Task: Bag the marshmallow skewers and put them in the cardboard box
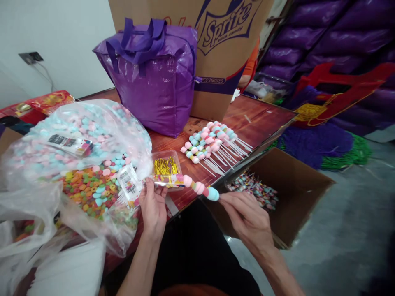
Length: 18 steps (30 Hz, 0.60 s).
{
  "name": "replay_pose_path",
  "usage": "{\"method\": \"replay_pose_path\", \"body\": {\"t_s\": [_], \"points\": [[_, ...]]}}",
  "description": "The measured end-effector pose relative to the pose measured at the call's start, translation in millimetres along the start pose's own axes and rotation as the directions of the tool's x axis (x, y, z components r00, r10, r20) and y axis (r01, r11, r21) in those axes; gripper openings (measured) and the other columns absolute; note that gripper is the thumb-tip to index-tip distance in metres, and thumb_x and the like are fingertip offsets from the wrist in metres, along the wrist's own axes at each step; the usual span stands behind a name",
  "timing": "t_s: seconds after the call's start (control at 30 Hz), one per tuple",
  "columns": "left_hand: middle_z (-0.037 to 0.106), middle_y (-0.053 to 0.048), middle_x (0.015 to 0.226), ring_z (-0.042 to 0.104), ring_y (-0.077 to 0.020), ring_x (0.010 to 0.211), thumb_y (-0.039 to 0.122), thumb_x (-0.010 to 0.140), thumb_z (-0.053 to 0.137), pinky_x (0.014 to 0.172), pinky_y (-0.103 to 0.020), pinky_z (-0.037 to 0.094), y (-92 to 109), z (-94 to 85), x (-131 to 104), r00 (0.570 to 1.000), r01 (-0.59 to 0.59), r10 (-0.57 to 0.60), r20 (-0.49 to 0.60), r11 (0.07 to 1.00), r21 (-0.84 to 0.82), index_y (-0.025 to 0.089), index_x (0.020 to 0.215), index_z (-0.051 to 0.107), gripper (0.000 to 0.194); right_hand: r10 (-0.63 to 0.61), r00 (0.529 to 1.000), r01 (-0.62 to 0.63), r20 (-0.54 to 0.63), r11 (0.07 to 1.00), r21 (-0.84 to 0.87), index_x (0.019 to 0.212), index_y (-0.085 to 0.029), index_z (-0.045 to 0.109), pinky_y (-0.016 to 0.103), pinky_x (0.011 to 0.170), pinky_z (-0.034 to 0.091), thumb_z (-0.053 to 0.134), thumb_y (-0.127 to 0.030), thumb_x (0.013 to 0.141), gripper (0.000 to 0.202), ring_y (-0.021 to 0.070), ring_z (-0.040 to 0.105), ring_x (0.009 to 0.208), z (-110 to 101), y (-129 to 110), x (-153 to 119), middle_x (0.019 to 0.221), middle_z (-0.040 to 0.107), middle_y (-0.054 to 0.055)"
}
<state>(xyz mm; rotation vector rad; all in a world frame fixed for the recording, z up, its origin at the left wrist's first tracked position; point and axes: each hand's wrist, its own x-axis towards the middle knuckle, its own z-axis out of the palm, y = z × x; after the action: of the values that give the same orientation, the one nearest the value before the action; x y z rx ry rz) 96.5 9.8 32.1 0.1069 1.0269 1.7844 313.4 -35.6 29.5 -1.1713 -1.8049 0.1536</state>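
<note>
My left hand (pixel 153 209) pinches a small clear printed candy bag (pixel 170 180) at one end. In my right hand (pixel 248 220) is a candy skewer (pixel 200 188) of pink and blue marshmallows with gummy rings between them, gripped by its stick end. The skewer's tip meets the bag's right end; whether it is inside, I cannot tell. Just behind the bag, gold twist ties (pixel 166 165) lie in a clear plastic tray (pixel 176 155). More printed bags (pixel 129 184) are stacked left of my left hand. A row of candy skewers (pixel 210 142) rests on the table to the right.
Large plastic bags of marshmallows (pixel 92 123) and gummy rings (pixel 88 189) cover the table's left side. A purple tote bag (pixel 154 82) and a tall carton (pixel 216 98) stand behind. An open cardboard box (pixel 299 197) holds wrapped skewers at right. Another person's sleeve (pixel 251 61) shows behind the carton.
</note>
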Motion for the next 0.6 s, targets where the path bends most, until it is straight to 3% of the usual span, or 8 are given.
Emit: {"method": "replay_pose_path", "body": {"t_s": [0.17,0.27,0.43,0.6], "points": [[0.072,-0.001,0.074,0.07,-0.0147,0.062,0.045,0.068,0.084,0.06,-0.025,0.054,0,-2.1,5,0.99,-0.131,0.122,0.073,0.983,0.125,0.015,0.083,0.064,0.04,-0.029,0.998,0.03,0.064,0.999,-0.022,0.091,-0.022,0.072,0.034,0.07,0.041,0.062,-0.013,0.092,0.013,0.0165,0.063,0.072,-6,1,1,0.081,0.072,0.002],[0.071,0.0,0.068,0.069,-0.0148,0.058,0.046,0.066,0.085,0.057,-0.024,0.053,0,-2.7,5,0.989,-0.142,0.132,0.072,0.978,0.152,0.015,0.079,0.062,0.041,0.006,0.997,-0.006,0.079,1.0,0.005,0.091,-0.024,0.072,0.034,0.07,0.042,0.063,-0.015,0.092,0.012,0.0174,0.063,0.072,-5,3,-3,0.082,0.072,0.002],[0.072,0.0,0.076,0.07,-0.0143,0.062,0.045,0.064,0.086,0.059,-0.024,0.054,-1,-2.9,3,0.991,-0.13,0.127,0.03,0.979,0.159,0.016,0.086,0.063,0.043,0.072,0.995,-0.073,0.068,0.997,0.01,0.093,-0.026,0.073,0.036,0.072,0.044,0.063,-0.017,0.092,0.013,0.0199,0.066,0.075,-3,4,-11,0.082,0.074,0.002],[0.071,-0.001,0.081,0.068,-0.014,0.066,0.046,0.07,0.082,0.062,-0.025,0.054,-6,-5.4,3,0.985,-0.165,0.153,0.076,0.967,0.193,0.017,0.09,0.064,0.04,0.092,0.994,-0.093,0.063,0.996,0.017,0.092,-0.026,0.073,0.036,0.072,0.044,0.063,-0.017,0.091,0.014,0.0196,0.067,0.075,-2,1,-12,0.082,0.074,0.002]]}}
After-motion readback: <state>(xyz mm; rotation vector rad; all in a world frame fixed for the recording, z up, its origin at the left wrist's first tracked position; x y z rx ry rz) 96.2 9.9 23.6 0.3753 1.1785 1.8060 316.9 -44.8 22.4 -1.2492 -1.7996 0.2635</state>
